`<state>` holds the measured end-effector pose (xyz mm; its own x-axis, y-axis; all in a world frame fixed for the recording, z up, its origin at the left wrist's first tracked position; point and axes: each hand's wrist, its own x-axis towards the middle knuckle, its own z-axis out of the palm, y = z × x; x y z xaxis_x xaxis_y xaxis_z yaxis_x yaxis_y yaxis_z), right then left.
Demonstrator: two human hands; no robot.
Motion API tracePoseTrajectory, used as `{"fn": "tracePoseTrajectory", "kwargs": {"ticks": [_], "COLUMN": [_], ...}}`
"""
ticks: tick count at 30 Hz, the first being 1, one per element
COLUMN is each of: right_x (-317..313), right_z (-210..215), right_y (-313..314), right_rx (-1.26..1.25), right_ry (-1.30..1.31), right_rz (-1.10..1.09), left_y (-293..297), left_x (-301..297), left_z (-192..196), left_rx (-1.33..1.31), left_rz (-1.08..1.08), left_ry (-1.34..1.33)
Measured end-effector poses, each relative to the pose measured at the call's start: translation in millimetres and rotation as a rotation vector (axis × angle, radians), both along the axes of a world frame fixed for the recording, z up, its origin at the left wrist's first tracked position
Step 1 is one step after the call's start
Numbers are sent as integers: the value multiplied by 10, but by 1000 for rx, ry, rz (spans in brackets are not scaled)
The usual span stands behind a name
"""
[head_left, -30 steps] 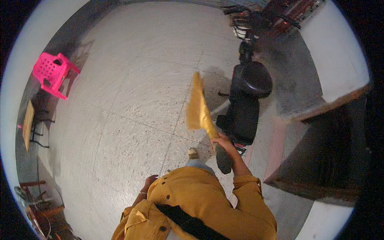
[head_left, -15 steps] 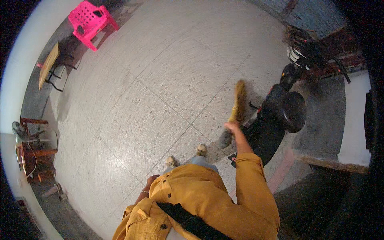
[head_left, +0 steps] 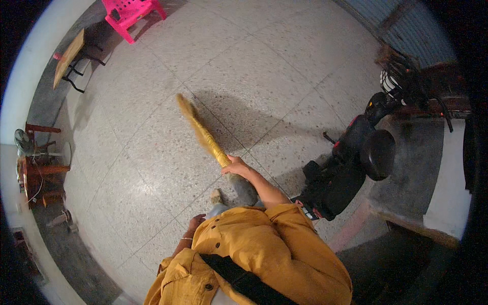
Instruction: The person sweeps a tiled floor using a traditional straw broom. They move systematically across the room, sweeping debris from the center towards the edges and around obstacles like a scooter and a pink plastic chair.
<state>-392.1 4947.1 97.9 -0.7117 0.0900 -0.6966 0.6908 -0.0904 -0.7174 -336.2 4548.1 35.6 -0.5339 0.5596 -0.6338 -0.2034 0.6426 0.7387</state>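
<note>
Head view, looking straight down my own front: mustard-yellow button shirt [head_left: 264,254] with a black strap [head_left: 244,279] running across it. My right hand [head_left: 235,166] is wrapped tight round the handle end of a yellow straw broom [head_left: 203,134]. The broom slants up and to the left from that grip, its bristle tip blurred over the speckled grey terrazzo floor [head_left: 152,168]; I can't tell if the tip touches the floor. Its shadow lies just right of it on the tiles. My left hand [head_left: 194,223] hangs low by my hip, fingers loosely curled and carrying nothing, with a thin bangle at the wrist. A grey shoe [head_left: 244,189] shows just below the right hand.

A black scooter [head_left: 351,162] is parked close on my right, beside a raised concrete step [head_left: 406,178]. Far upper left there's a pink plastic chair [head_left: 129,11], and near it a small wooden-topped folding counter [head_left: 68,53]. At the left rim, a standing fan [head_left: 23,142] and some dark wooden furniture [head_left: 43,175], well away from the broom.
</note>
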Motion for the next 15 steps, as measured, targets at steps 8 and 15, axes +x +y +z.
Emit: {"fn": "tracePoseTrajectory", "kwargs": {"ticks": [8, 15], "right_x": [887, 1955], "right_z": [776, 904], "right_y": [701, 1327], "right_rx": [-185, -192], "right_ry": [215, 43], "right_rz": [-211, -648], "left_y": [252, 870], "left_x": [-192, -382], "left_z": [-305, -442], "left_rx": [-126, -67], "left_rz": [-55, -222], "left_ry": [-23, -3]}}
